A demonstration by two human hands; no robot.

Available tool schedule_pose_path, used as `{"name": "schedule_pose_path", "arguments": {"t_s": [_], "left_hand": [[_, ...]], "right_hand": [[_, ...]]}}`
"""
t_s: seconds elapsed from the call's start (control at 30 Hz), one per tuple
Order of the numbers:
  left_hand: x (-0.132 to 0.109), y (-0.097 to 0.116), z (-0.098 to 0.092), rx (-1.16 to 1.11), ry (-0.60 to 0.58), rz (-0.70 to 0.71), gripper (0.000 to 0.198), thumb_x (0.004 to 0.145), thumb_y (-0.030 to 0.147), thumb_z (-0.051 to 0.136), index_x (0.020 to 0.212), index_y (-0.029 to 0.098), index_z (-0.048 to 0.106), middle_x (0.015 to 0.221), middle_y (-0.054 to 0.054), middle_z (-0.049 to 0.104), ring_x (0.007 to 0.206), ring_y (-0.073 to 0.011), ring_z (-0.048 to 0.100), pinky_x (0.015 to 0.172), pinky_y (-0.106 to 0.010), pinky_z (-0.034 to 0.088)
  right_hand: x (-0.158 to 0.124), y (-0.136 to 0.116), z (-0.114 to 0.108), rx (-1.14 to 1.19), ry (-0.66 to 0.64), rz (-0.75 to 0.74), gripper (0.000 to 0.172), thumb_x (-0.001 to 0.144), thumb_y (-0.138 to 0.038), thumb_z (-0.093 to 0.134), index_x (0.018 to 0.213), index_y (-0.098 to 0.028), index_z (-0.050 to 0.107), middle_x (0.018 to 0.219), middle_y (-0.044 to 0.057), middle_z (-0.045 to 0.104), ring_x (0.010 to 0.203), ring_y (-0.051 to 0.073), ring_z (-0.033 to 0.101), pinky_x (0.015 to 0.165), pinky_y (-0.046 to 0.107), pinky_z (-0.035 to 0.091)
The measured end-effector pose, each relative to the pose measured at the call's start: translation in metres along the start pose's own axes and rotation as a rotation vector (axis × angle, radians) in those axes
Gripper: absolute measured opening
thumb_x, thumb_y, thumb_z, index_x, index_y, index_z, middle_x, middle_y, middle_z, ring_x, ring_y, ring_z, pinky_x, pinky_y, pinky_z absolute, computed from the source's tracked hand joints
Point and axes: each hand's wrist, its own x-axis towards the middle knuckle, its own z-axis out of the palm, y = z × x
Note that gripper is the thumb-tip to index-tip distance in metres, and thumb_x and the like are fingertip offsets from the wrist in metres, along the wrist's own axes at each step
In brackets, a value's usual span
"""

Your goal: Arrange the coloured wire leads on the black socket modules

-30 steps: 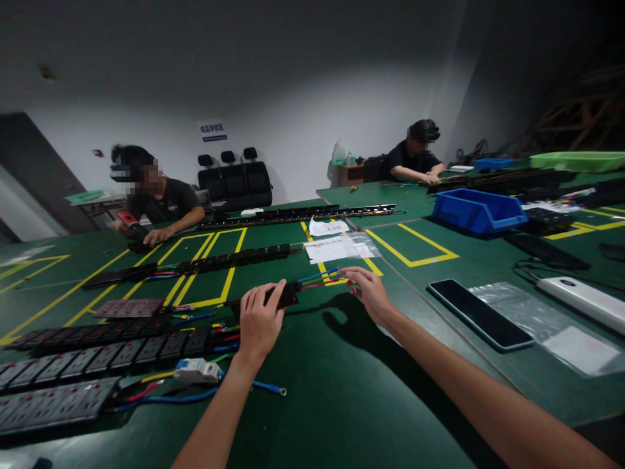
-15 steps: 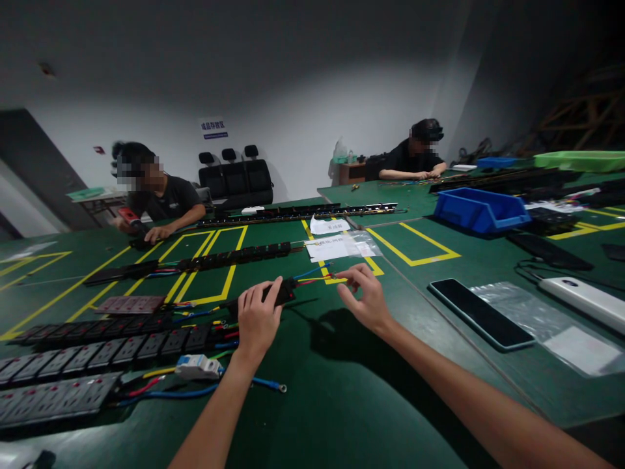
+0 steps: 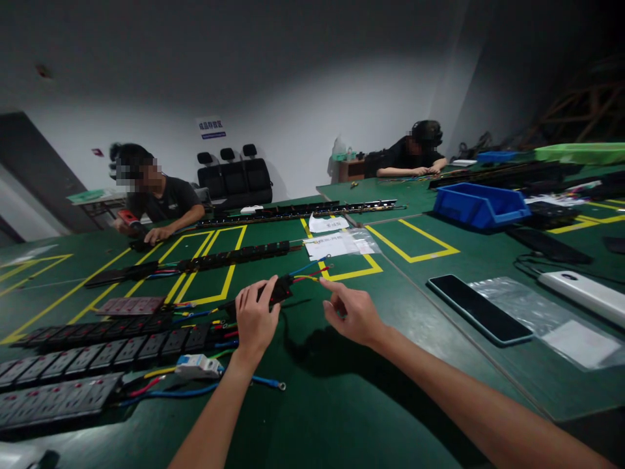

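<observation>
My left hand [image 3: 257, 314] is wrapped over the end of a black socket strip [image 3: 282, 290]. Blue, red and yellow wires [image 3: 305, 278] stick out of that end toward the right. My right hand [image 3: 354, 311] is at the tip of the yellow wire, with its index finger and thumb bent toward each other; whether they pinch the wire is hard to make out. More socket strips [image 3: 92, 359] lie to the left, and a blue and white breaker [image 3: 199, 366] rests among their wires.
A phone [image 3: 478, 309], a plastic bag [image 3: 508, 296] and a white power bank [image 3: 586, 294] lie on the right. Behind them stands a blue bin [image 3: 481, 207]. Papers [image 3: 332, 245] and long strips [image 3: 234, 256] lie ahead. Two people work across the green table [image 3: 390, 397].
My right hand has moved left and slightly down, and its raised fingers have drawn in to the yellow wire's tip. The wires have spread apart. My left hand stays on the strip.
</observation>
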Motion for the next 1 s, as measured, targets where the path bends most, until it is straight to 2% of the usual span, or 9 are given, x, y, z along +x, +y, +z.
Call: {"name": "schedule_pose_path", "arguments": {"t_s": [0.1,0.27,0.37,0.5,0.63,0.9,1.0], "left_hand": [[0.000,0.000,0.001,-0.035,0.041,0.003,0.049,0.086,0.020,0.066,0.134,0.022,0.059,0.115,-0.011,0.064,0.107,-0.0292,0.060,0.100,-0.047,0.045],[0.000,0.003,0.000,-0.083,0.056,0.024,0.051,0.085,0.019,0.066,0.136,0.022,0.058,0.115,-0.012,0.063,0.109,-0.0299,0.060,0.099,-0.048,0.046],[0.000,0.008,-0.002,-0.103,0.053,0.051,0.052,0.086,0.019,0.066,0.137,0.023,0.057,0.115,-0.012,0.063,0.110,-0.0296,0.059,0.101,-0.048,0.046],[-0.001,0.010,-0.001,-0.125,0.045,0.078,0.052,0.086,0.019,0.066,0.137,0.023,0.056,0.116,-0.011,0.063,0.110,-0.0293,0.058,0.104,-0.049,0.044],[-0.001,0.008,0.000,-0.143,0.065,0.060,0.051,0.086,0.019,0.067,0.136,0.022,0.056,0.115,-0.011,0.062,0.110,-0.0294,0.058,0.103,-0.049,0.046],[0.000,0.006,0.000,-0.150,0.148,0.103,0.050,0.088,0.022,0.066,0.137,0.024,0.055,0.113,-0.011,0.062,0.108,-0.0276,0.060,0.105,-0.051,0.045],[0.001,0.007,0.000,-0.158,0.166,0.157,0.049,0.089,0.022,0.066,0.136,0.024,0.055,0.114,-0.010,0.062,0.110,-0.0268,0.060,0.107,-0.052,0.044]], "right_hand": [[-0.001,-0.004,0.000,-0.014,-0.021,0.003,0.051,0.091,-0.023,0.053,0.142,-0.025,0.054,0.069,-0.002,0.067,0.056,0.013,0.058,0.061,0.026,0.045],[-0.001,-0.016,0.003,-0.027,-0.061,-0.086,0.035,0.092,-0.025,0.055,0.125,-0.025,0.069,0.074,0.003,0.072,0.060,0.014,0.061,0.063,0.027,0.046],[-0.001,-0.017,0.004,-0.061,-0.027,-0.044,0.030,0.095,-0.030,0.054,0.118,-0.025,0.073,0.067,0.003,0.070,0.057,0.014,0.059,0.062,0.028,0.047],[-0.001,-0.013,0.004,0.003,0.044,0.043,0.034,0.094,-0.033,0.057,0.125,-0.027,0.071,0.076,0.004,0.073,0.058,0.015,0.061,0.066,0.029,0.050],[0.000,-0.009,0.002,0.031,0.124,0.131,0.040,0.091,-0.036,0.061,0.129,-0.025,0.068,0.069,0.002,0.070,0.055,0.014,0.060,0.065,0.028,0.049],[0.009,0.006,-0.006,-0.203,0.187,0.361,0.056,0.090,-0.034,0.054,0.144,-0.021,0.053,0.063,-0.001,0.066,0.053,0.015,0.056,0.059,0.025,0.040],[0.012,0.015,-0.009,-0.275,0.190,0.434,0.056,0.086,-0.029,0.053,0.141,-0.022,0.054,0.061,-0.002,0.064,0.054,0.017,0.057,0.057,0.026,0.037]]}}
